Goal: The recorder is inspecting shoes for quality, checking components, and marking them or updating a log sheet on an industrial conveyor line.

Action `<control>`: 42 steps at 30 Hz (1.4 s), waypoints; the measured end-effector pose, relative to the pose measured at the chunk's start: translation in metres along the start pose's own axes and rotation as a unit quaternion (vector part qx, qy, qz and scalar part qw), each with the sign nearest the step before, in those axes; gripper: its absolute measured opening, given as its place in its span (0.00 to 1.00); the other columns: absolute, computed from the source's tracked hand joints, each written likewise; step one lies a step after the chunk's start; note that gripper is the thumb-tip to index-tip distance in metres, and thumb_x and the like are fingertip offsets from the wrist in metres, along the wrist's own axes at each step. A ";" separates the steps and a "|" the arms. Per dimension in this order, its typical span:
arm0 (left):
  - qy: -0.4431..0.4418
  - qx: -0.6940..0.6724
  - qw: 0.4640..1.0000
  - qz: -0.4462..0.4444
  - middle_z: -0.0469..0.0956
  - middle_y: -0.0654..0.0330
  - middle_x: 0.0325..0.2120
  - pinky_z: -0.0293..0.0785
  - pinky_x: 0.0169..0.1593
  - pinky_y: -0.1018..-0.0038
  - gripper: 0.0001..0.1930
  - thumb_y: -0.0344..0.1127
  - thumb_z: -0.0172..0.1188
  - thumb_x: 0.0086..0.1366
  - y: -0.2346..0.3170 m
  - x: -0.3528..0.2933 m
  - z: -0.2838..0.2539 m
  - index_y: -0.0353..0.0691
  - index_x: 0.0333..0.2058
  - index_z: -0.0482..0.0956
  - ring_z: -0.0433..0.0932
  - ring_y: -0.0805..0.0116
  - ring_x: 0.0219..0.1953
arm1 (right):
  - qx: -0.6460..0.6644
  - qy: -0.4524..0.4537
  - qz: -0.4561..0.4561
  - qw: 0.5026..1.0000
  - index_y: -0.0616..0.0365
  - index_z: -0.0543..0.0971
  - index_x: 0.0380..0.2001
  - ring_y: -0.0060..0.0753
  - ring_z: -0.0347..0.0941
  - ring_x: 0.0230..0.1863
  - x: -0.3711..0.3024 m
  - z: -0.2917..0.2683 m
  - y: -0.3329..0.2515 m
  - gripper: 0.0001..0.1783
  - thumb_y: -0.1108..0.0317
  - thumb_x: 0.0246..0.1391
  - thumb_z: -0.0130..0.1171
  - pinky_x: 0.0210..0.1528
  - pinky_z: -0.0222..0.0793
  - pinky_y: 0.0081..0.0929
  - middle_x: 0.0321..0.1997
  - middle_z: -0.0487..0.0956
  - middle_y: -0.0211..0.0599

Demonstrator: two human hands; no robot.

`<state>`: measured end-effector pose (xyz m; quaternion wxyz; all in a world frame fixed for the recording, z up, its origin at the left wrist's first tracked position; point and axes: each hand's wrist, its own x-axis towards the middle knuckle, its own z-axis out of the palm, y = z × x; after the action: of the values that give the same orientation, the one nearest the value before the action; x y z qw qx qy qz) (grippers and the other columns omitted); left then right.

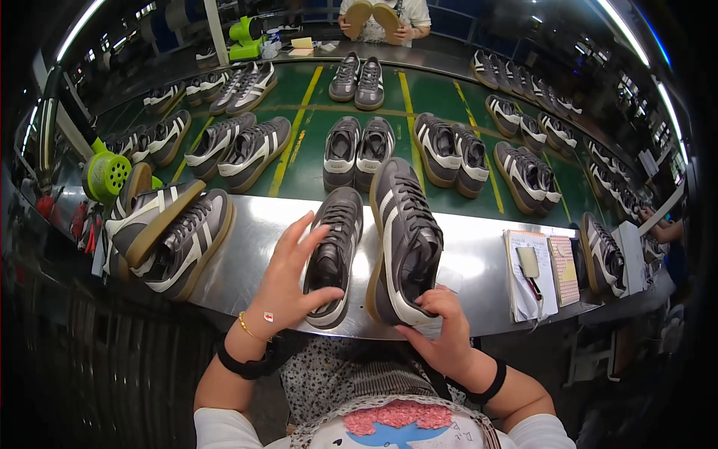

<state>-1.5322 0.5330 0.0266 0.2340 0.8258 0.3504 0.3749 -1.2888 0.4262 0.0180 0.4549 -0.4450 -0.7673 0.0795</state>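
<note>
A pair of dark grey sneakers with white stripes and tan gum soles is in front of me at the metal table's near edge. The left sneaker [340, 232] stands flat with its toe pointing away. Spread about its left side is my left hand [284, 277], open, the thumb reaching over the collar; whether it touches cannot be made out. My right hand [445, 329] is closed on the heel of the right sneaker [404, 224], which is tilted, showing its sole edge on the left.
Several sneakers are piled on the metal table [254, 232] at left. A notebook [529, 277] with a pen lies at right, near a single sneaker [602, 254]. Beyond, pairs stand on a green conveyor [299, 142]. A person across holds two soles up [359, 19].
</note>
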 end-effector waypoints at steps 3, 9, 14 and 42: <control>-0.025 -0.142 0.925 -0.351 0.61 0.47 0.58 0.58 0.61 0.66 0.38 0.39 0.64 0.55 -0.032 -0.028 0.013 0.37 0.61 0.56 0.62 0.55 0.60 | -0.067 -0.134 0.075 0.986 0.56 0.67 0.43 0.44 0.71 0.41 -0.003 0.003 0.024 0.27 0.76 0.39 0.67 0.48 0.65 0.41 0.41 0.73 0.44; -0.046 -0.268 0.900 -0.341 0.69 0.39 0.49 0.66 0.54 0.66 0.40 0.45 0.64 0.54 -0.043 -0.044 0.045 0.37 0.61 0.55 0.71 0.50 0.52 | -0.129 -0.330 0.035 0.935 0.50 0.66 0.53 0.43 0.73 0.32 0.034 -0.027 0.012 0.30 0.63 0.44 0.63 0.40 0.65 0.36 0.27 0.73 0.35; -0.025 -0.237 0.923 -0.301 0.72 0.42 0.47 0.69 0.52 0.65 0.36 0.41 0.62 0.57 -0.008 -0.048 0.074 0.35 0.60 0.55 0.73 0.53 0.50 | -0.201 -0.452 0.155 0.855 0.49 0.77 0.43 0.47 0.73 0.39 0.051 0.018 0.005 0.32 0.49 0.32 0.71 0.37 0.71 0.34 0.35 0.72 0.46; 0.095 0.145 0.968 -0.184 0.76 0.50 0.36 0.70 0.45 0.64 0.13 0.35 0.59 0.58 -0.047 -0.062 0.072 0.34 0.40 0.76 0.74 0.54 0.38 | -0.344 -0.243 0.398 0.815 0.48 0.72 0.48 0.50 0.68 0.52 0.073 -0.376 0.325 0.33 0.54 0.37 0.70 0.51 0.63 0.38 0.48 0.73 0.48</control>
<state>-1.5240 0.5074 -0.0763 0.1423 0.7328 0.5674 0.3475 -0.8150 0.5668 0.1085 -0.0002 -0.8055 -0.5857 0.0898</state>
